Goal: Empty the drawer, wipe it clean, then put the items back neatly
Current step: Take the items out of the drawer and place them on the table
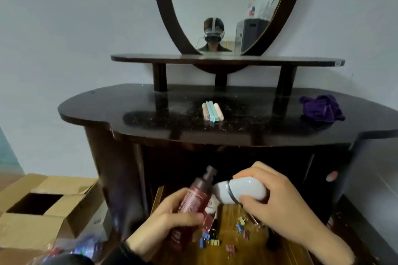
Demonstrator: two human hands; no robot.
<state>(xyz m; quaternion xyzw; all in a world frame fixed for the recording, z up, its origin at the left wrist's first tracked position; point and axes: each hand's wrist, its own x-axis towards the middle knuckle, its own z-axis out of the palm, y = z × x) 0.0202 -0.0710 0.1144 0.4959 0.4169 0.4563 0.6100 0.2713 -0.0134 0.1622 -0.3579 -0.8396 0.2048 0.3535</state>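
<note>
Pale grey-blue wall (64, 28) fills my bg, w/ a big oval mirror (163, 11) in a dark frame up top. Below it sits the dark glossy desk (129, 109), top speckled w/ dust, plus a narrow raised shelf (150, 58) on three posts. Open cardboard box (32, 221) on the floor at lower left. The drawer (232, 217) is pulled out under the desk edge, wood bottom showing. Purple cloth (321, 108) lies bunched on the desk's right end; three pastel sticks (212, 112) lie side by side, touching, at desk centre.

Over the drawer, my left hand (170, 217) wraps round a maroon pump bottle (193, 196), tilted, nozzle up. My right hand (277, 202) grips a white rounded device (243, 189), its tip just beside the bottle. Small coloured binder clips (213, 242) are scattered on the drawer bottom, approx. between my wrists.
</note>
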